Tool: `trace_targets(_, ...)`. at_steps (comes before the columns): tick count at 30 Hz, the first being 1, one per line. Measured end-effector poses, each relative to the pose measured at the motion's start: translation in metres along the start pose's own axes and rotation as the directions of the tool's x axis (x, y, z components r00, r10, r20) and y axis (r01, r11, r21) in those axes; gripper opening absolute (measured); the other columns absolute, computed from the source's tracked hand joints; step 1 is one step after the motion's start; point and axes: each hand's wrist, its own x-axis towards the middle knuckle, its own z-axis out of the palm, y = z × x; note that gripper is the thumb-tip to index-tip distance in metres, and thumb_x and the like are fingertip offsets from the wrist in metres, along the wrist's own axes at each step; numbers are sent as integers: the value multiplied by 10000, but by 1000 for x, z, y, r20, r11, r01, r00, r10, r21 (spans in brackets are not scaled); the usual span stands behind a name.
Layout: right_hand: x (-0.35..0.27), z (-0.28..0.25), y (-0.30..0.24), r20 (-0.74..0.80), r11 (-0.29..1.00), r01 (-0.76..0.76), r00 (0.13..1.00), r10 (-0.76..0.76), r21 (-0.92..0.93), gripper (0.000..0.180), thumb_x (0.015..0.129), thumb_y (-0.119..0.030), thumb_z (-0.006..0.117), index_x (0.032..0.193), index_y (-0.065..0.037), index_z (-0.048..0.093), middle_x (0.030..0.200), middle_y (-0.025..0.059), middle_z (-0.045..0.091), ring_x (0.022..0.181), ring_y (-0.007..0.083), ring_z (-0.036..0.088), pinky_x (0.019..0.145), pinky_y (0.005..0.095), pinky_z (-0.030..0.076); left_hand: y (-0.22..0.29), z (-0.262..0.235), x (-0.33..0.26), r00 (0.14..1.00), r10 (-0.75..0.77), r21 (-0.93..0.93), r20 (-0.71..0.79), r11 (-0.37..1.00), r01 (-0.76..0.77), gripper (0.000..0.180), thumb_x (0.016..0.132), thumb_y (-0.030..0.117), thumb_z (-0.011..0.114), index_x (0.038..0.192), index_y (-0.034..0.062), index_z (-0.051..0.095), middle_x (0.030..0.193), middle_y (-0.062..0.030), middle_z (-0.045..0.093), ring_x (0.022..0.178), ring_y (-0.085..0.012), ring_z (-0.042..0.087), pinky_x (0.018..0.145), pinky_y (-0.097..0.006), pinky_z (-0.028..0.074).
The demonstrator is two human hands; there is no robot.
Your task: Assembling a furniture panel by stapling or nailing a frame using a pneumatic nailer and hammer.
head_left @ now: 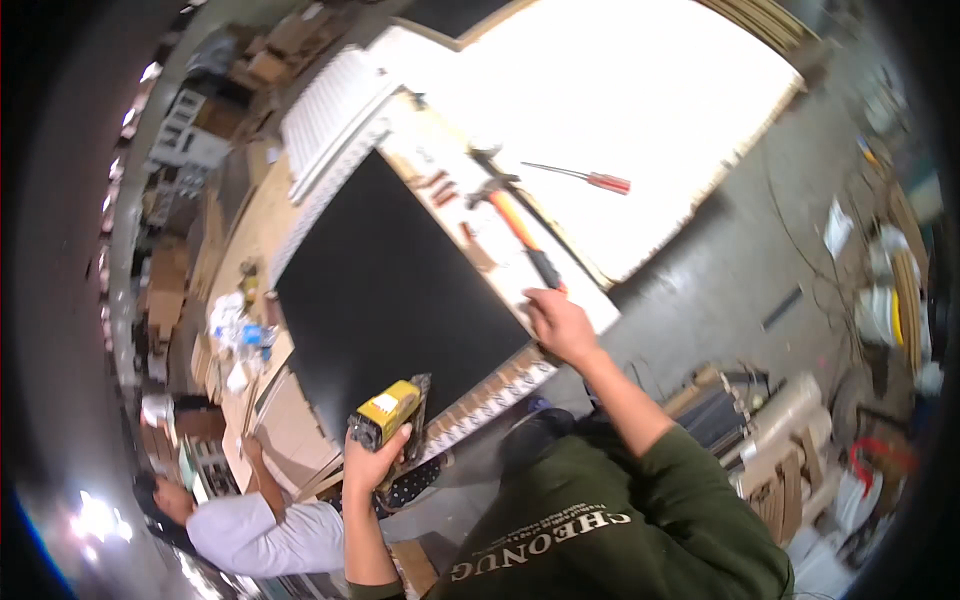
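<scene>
My left hand (372,460) is wrapped round a yellow and black staple gun (388,412), above the near left part of a large black panel (390,290). At the panel's near right corner, my right hand (562,328) has its fingers curled in. It is right at the butt end of a hammer (515,222) with an orange and black handle. Whether those fingers grip the handle or the panel edge cannot be made out. A screwdriver (607,183) with a red handle lies beyond the hammer, on a white sheet (640,100).
Small reddish-brown pieces (440,190) lie beside the panel. White slatted strips (335,110) are stacked at the far left. A co-worker (265,525) in a light shirt leans over boards (290,425) at the lower left. A cable (780,205) trails across the floor at right.
</scene>
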Motion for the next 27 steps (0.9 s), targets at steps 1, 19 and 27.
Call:
trace_targets(1,-1,-1,-1,-23,999,36,999,-37,-9,191,820,-119,555,997,-93,622,916,139,639,841,316,620,739,373,498,-12,-18,-9,997,-32,17,-70,999,33,302,738,200,736,898,-15,597,663,-27,592,490,-98,537,472,-249,437)
trace_targets(19,182,354,-127,356,961,18,927,-120,276,140,826,-65,546,929,-53,639,805,96,657,734,215,653,669,299,503,-61,-367,180,909,-59,-71,-413,997,33,292,787,278,681,791,-3,600,531,-15,529,408,-97,507,404,-251,408)
trace_targets(27,203,363,-132,415,978,-177,902,117,110,80,830,-77,558,856,-57,630,561,44,564,458,102,495,477,251,394,-151,-350,351,969,-130,-262,-211,962,72,187,775,179,670,742,17,583,540,-21,519,426,-113,519,401,-251,429)
